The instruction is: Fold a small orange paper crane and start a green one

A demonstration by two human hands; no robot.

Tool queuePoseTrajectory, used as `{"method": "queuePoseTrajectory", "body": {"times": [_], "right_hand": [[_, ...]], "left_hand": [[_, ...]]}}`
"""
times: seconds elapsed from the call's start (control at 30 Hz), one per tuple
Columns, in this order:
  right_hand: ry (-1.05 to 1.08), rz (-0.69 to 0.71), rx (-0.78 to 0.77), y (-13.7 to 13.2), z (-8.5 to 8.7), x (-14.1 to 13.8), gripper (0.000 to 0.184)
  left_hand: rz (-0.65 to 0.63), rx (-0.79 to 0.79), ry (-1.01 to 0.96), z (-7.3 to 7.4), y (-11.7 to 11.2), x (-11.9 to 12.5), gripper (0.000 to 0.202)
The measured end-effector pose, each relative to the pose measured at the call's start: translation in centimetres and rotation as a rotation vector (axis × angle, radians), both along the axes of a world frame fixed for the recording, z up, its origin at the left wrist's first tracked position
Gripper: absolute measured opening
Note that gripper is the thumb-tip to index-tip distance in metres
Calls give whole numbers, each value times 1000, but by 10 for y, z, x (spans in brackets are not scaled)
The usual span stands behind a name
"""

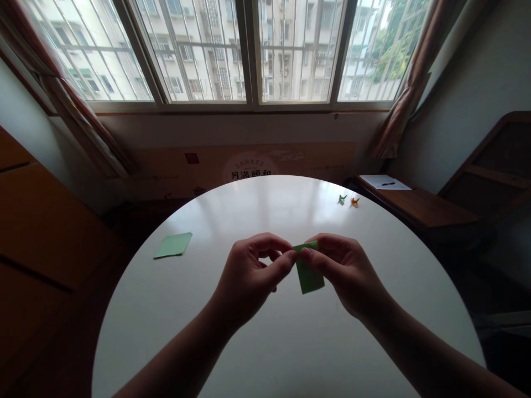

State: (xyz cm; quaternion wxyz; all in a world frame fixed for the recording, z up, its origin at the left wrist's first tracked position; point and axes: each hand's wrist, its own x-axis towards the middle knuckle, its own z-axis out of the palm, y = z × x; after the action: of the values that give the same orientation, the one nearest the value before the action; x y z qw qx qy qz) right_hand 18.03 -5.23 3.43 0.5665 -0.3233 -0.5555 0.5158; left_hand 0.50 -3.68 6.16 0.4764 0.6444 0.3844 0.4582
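Grip of the left hand (251, 273) is narrow: thumb and finger pinch the upper left corner of the green paper (312, 279). This paper is slightly right of the frame's centre; it looks like a small rectangle with straight edges, a little tilted, brighter along its top. Grip of the right hand (352, 271) is also closed on it, with the thumb pressing the front near the top. Its lower part hangs free before the white counter (286, 354).

Backlit thru window (295, 61); glare on tbl (286, 342), lower corners v. dark.
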Motion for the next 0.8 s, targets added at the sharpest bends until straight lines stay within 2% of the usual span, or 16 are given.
{"method": "queuePoseTrajectory", "body": {"times": [0.5,0.8], "right_hand": [[-57,-63,23,3,-2,-3,22],[-29,-45,20,2,-2,-2,18]], "left_hand": [[29,22,14,0,0,2,9],[9,15,37,-4,1,0,9]]}}
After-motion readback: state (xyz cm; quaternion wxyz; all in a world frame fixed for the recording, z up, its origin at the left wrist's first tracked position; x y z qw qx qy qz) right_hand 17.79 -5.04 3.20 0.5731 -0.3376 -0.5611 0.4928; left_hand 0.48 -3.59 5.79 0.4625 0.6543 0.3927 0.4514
